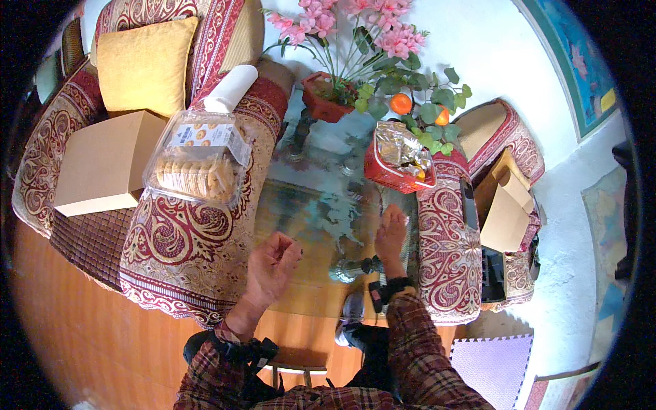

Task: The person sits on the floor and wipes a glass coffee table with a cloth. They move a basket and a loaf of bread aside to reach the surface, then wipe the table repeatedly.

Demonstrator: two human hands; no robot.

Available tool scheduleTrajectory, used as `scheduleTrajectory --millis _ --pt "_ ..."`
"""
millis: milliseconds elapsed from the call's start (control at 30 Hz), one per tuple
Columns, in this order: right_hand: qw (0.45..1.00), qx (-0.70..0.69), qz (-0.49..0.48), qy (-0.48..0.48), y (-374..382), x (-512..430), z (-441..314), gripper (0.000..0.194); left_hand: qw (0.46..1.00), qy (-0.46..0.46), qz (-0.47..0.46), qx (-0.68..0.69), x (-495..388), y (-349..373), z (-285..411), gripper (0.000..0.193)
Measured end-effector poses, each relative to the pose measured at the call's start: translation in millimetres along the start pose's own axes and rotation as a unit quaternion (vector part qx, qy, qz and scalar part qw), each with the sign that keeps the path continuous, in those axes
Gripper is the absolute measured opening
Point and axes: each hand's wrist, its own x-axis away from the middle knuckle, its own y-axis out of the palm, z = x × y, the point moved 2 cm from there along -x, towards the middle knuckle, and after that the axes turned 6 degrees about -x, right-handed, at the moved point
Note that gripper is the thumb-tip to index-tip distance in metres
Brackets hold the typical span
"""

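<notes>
Both hands are raised over a glass-topped table [307, 205], between two cloth-covered sofa arms. My left hand [275, 266] is loosely curled beside the left sofa arm; whether its fingers hold something small cannot be told. My right hand [392, 238], blurred, is below a red plastic basket [397, 177] holding foil-wrapped items; a small pale spot shows at its fingers, and its grip is unclear. On the left sofa arm [179, 241] lies a clear plastic box of round baked goods [195, 169], with a white paper roll [231, 88] behind it.
A cardboard box [105, 161] and a yellow cushion [146, 66] are on the left sofa. Artificial pink flowers stand in a red pot [325, 97] at the back, near orange fruits [401, 103] among leaves. Another cardboard box [505, 218] rests on the right chair. A purple foam mat [492, 369] covers floor at lower right.
</notes>
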Motion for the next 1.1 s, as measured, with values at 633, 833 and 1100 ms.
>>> scheduleTrajectory --millis 633,833,1100 --pt "0.97 -0.19 -0.147 -0.03 -4 -19 -58 0.055 1.0 -0.008 0.015 -0.019 -10 6 -14 0.02" --pt "0.992 0.087 -0.092 -0.007 -32 17 24 0.046 0.999 -0.022 0.018 -0.021 -11 8 -12 0.02" --pt "0.836 -0.312 -0.114 0.436 20 -59 91 0.036 0.999 -0.03 0.003 -0.024 -13 9 -14 0.018"
